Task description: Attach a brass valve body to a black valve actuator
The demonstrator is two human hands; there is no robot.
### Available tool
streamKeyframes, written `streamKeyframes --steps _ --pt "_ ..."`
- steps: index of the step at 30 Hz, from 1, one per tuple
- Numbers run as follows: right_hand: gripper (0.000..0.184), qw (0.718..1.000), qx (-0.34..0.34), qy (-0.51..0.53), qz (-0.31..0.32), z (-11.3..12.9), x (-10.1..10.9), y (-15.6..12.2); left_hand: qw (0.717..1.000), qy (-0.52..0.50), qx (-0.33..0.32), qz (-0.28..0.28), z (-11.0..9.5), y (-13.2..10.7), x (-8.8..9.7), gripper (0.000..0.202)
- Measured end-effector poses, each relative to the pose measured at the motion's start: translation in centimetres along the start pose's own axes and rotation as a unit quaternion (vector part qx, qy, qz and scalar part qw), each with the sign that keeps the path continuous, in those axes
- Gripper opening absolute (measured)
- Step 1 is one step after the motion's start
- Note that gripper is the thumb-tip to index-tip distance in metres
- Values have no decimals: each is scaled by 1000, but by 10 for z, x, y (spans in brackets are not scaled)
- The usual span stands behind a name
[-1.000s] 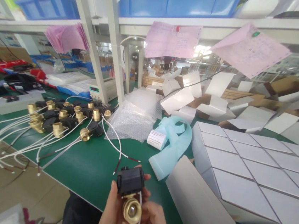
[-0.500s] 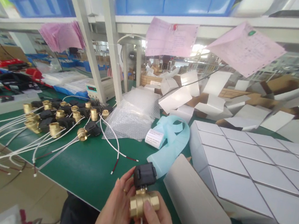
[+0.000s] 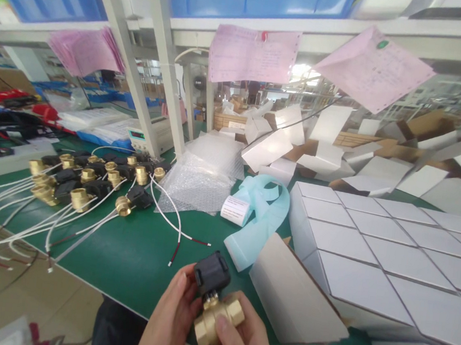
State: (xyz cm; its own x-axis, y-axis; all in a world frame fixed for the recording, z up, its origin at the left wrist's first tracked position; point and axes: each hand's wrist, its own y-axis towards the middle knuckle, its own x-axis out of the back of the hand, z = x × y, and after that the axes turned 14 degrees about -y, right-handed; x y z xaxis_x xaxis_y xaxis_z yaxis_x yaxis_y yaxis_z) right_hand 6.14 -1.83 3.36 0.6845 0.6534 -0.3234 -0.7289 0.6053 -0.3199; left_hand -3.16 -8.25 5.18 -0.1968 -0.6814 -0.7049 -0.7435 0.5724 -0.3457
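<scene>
A motorized ball valve (image 3: 218,320), with a brass body and a black actuator box on top, is held between my two hands at the bottom centre. My right hand (image 3: 250,336) grips the brass body, its thumb lying across the front. Around the left side of the valve curl the fingers of my left hand (image 3: 170,311), close under the black box. The valve leans to the left. Its underside and several of my fingers are hidden. Just beyond my hands lie a strip of light-blue labels (image 3: 264,220) and, to the right, an upright white carton flap (image 3: 294,294).
Several brass valves (image 3: 80,199) with white cables crowd the green table's left side. Bubble-wrap bags (image 3: 201,177) lie at the middle. Closed white boxes (image 3: 369,258) stand in rows on the right, with opened cartons (image 3: 327,150) behind. A shelf post (image 3: 155,60) rises from the table.
The valve has tipped further to the left in my hands and shifted slightly left. My hands moved with it, and the whole view has shifted a little.
</scene>
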Motion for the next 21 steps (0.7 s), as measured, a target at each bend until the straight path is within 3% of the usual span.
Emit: streamKeyframes --steps 5,8,12,16,21 --pt "59 999 11 -40 26 7 7 -4 993 119 2 5 -15 0 8 57" --pt "58 996 -1 -68 63 22 8 -8 970 241 6 40 -26 3 14 64" --pt "49 993 0 -83 78 34 5 -10 942 320 5 102 -36 3 15 53" --pt "51 994 -2 -69 82 31 4 -9 964 252 20 88 -33 0 11 42" --pt "54 994 -11 -34 101 33 9 -15 991 9 124 44 -21 4 15 38"
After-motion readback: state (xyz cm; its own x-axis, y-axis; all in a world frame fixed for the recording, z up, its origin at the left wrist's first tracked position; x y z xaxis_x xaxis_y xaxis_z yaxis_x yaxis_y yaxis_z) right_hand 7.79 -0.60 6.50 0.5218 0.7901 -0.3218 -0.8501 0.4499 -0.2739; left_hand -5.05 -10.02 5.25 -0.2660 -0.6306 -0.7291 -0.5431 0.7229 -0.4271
